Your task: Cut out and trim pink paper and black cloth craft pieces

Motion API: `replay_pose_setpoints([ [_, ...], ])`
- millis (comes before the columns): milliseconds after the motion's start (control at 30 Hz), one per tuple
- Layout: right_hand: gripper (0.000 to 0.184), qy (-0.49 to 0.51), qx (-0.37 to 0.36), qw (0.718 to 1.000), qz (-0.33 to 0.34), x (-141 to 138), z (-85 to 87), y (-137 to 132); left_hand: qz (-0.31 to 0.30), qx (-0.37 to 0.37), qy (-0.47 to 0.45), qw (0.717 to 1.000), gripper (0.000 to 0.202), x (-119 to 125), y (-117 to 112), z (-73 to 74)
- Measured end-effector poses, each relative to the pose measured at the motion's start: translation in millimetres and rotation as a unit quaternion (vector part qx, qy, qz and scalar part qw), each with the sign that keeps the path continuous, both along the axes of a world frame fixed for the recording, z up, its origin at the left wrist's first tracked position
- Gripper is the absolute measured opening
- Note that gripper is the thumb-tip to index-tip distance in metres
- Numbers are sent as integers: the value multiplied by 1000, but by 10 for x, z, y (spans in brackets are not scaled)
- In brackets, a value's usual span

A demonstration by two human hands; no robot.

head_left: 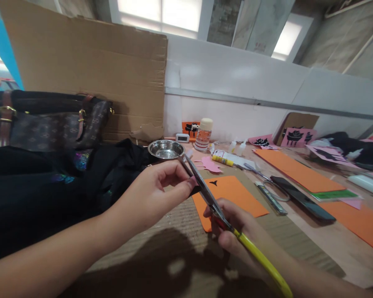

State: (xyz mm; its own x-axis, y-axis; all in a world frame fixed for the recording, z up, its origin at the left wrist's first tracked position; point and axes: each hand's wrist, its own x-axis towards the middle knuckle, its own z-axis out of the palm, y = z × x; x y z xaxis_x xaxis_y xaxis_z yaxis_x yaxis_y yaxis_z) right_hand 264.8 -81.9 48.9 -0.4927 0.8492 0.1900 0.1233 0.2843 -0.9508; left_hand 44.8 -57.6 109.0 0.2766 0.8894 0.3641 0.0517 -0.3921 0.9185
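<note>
Between the thumb and fingers of my left hand (161,186) is a small piece of black paper (195,190). My right hand (236,223) grips a pair of scissors (207,192) with yellow and red handles. The long metal blades point up and away, right beside the black piece; whether they touch it I cannot tell. Beneath the scissors lies an orange sheet (236,194) with a small black cutout (214,183) on it. A steel bowl (165,150) stands just beyond my left hand.
A dark bag (49,120) and black cloth (65,198) fill the left side before a cardboard panel (96,70). Rightward lie a glue stick (222,160), second scissors (267,178), a cutter blade case (271,198), a black phone (301,198) and more orange sheets (298,169). A bottle (203,134) stands behind.
</note>
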Motion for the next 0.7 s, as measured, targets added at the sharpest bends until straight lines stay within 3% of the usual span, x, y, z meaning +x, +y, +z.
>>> replay_pose_setpoints([
  [433,61,-9,-24,1000,3,6,39,17,-8,-28,-6,1000,14,-12,15,30],
  [700,57,17,-35,999,-12,34,-61,59,11,-35,15,999,12,-34,20,42],
])
